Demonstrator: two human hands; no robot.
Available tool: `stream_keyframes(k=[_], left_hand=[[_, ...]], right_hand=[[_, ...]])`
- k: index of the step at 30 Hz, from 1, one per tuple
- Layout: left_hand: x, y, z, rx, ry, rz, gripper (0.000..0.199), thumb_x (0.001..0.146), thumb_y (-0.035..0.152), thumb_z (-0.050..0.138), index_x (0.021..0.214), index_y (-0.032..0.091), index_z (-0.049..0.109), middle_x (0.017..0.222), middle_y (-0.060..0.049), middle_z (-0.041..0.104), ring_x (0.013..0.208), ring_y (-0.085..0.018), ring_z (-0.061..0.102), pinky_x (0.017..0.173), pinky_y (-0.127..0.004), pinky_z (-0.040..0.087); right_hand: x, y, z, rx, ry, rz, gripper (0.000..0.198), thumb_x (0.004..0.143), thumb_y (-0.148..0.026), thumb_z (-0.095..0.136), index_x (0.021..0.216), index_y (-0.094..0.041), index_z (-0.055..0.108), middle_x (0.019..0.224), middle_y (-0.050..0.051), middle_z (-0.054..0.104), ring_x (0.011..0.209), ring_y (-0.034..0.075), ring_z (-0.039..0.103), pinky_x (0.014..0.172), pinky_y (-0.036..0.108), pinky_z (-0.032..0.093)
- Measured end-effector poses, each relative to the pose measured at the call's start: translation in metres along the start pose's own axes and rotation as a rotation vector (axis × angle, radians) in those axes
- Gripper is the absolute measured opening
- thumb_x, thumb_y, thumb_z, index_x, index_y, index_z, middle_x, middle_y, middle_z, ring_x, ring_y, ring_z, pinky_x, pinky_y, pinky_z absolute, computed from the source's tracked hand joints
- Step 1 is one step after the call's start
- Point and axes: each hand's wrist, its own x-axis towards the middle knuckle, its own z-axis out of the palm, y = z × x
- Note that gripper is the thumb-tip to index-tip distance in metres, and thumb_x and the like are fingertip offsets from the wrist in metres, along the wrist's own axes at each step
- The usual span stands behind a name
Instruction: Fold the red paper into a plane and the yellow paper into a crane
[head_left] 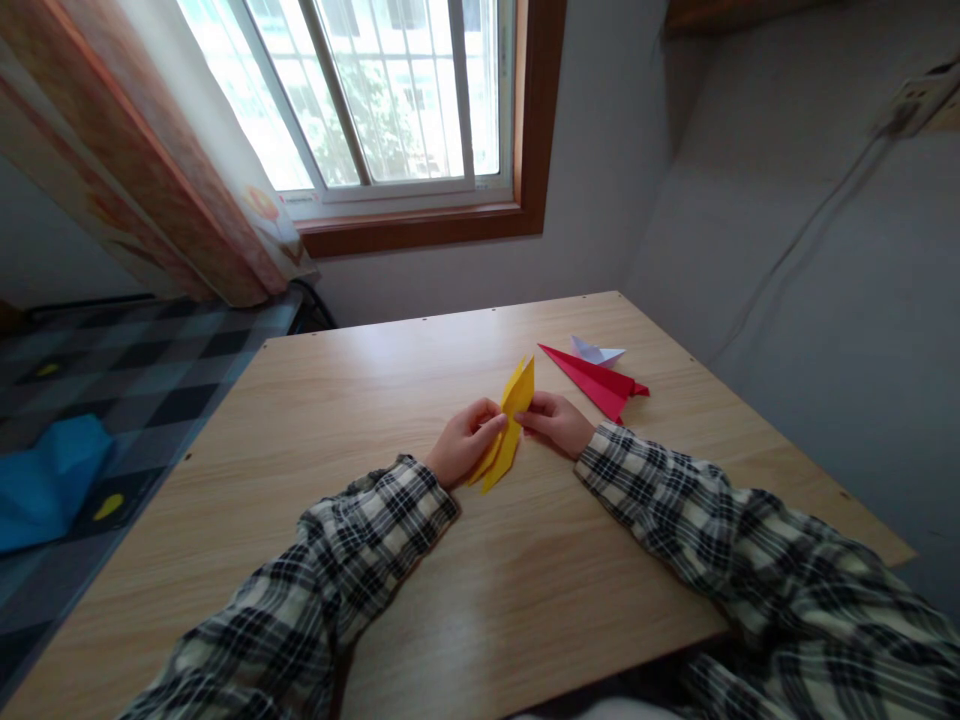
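Note:
A folded piece of yellow paper [504, 462] is held tilted above the middle of the table, several layers showing at its lower end. My left hand [466, 438] pinches it from the left, thumb on the near face. From the right, my right hand [559, 420] grips its edge between thumb and fingers. Just beyond my right hand lies a red paper plane [589, 377], its point toward the upper left. A small white paper boat [598, 352] sits right behind the plane.
The wooden table [315, 420] has its far edge below a window [405, 90]. On the left, a checked cloth surface [180, 370] bears a blue folded paper [56, 480]. A patterned curtain [165, 150] hangs there. A cable [795, 225] runs down the right wall.

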Motion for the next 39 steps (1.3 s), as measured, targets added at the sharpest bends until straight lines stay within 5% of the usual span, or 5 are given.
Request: stream_keyframes(k=[13, 21, 27, 35, 39], left_hand=[[0.0023, -0.0034, -0.0011, 0.055, 0.071, 0.042, 0.032, 0.088, 0.049, 0.061, 0.083, 0.017, 0.065, 0.078, -0.001, 0.065, 0.072, -0.016, 0.057, 0.068, -0.027, 0.046], [0.0030, -0.0021, -0.0021, 0.047, 0.115, 0.048, 0.033, 0.087, 0.050, 0.063, 0.083, 0.017, 0.065, 0.077, -0.001, 0.065, 0.072, -0.017, 0.057, 0.066, -0.026, 0.046], [0.0023, -0.0034, -0.0008, 0.061, 0.116, 0.046, 0.032, 0.087, 0.048, 0.062, 0.084, 0.017, 0.065, 0.077, -0.001, 0.064, 0.070, -0.016, 0.056, 0.064, -0.026, 0.045], [0.0033, -0.0035, -0.0017, 0.050, 0.132, 0.030, 0.030, 0.085, 0.047, 0.065, 0.082, 0.017, 0.065, 0.078, -0.001, 0.064, 0.072, -0.016, 0.056, 0.066, -0.026, 0.046], [0.0039, -0.0070, -0.0006, -0.013, 0.157, 0.048, 0.024, 0.083, 0.041, 0.069, 0.087, 0.018, 0.060, 0.077, 0.000, 0.061, 0.070, -0.014, 0.055, 0.063, -0.024, 0.045]], right_hand=[[0.0018, 0.0015, 0.0046, 0.111, 0.033, 0.012, 0.045, 0.074, -0.044, 0.082, 0.107, -0.022, 0.060, 0.104, 0.004, 0.070, 0.094, 0.019, 0.066, 0.079, 0.030, 0.054], [0.0006, -0.0052, 0.0038, -0.126, 0.012, 0.011, 0.045, 0.080, -0.052, 0.074, 0.108, -0.018, 0.065, 0.096, 0.004, 0.068, 0.077, 0.017, 0.062, 0.066, 0.028, 0.052], [0.0021, 0.0002, 0.0005, -0.040, 0.102, 0.063, 0.043, 0.070, -0.047, 0.083, 0.095, -0.020, 0.059, 0.078, -0.004, 0.062, 0.059, 0.009, 0.052, 0.054, 0.023, 0.041], [0.0022, -0.0005, 0.0033, 0.109, 0.057, 0.086, 0.047, 0.066, -0.045, 0.086, 0.090, -0.021, 0.055, 0.084, -0.001, 0.066, 0.068, 0.012, 0.060, 0.058, 0.023, 0.045], [0.0029, -0.0006, 0.0032, 0.100, 0.106, 0.072, 0.051, 0.065, -0.048, 0.085, 0.087, -0.023, 0.046, 0.071, -0.007, 0.059, 0.059, 0.011, 0.055, 0.053, 0.022, 0.042]])
